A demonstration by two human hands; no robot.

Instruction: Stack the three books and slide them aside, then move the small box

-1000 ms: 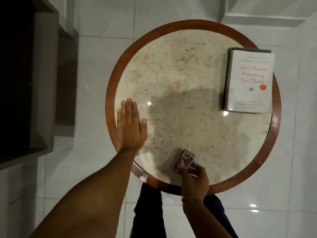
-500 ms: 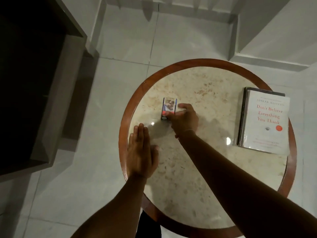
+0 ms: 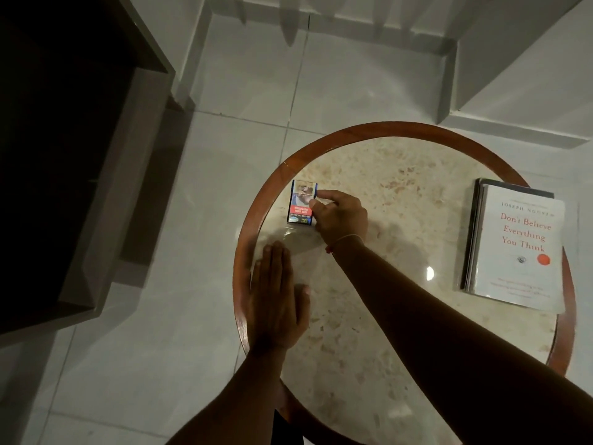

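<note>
Cabinet [image 3: 80, 175], dark and boxy, fills the upper left of the frame, with pale floor tiles [image 3: 199, 300] below it — neither has any part in the task. Next to the right comes the round table [image 3: 401, 130] with its red-brown rim and marbled top. At its left edge the left hand [image 3: 276, 293] lies flat, palm down, fingers straight and together, gripping nothing; it sat in much the same spot on the rim a second ago.

Just above it, in the left-centre of the frame, is the small box [image 3: 302, 202], lying flat close to the table's left rim. That is the change: a second ago the box was at the near edge of the table, low in the picture, pinched in the right hand; half a second ago it was already out over the left part of the top. Now the right hand [image 3: 340, 216] rests beside it with thumb and forefinger touching the box's right edge, the other fingers curled. Whether it still pinches the box or is only nudging it I cannot tell.

At the far right the stack of books [image 3: 516, 245] lies squared near the rim, white cover uppermost — so the book part looks finished, and the box move seems all but done, pending release.
</note>
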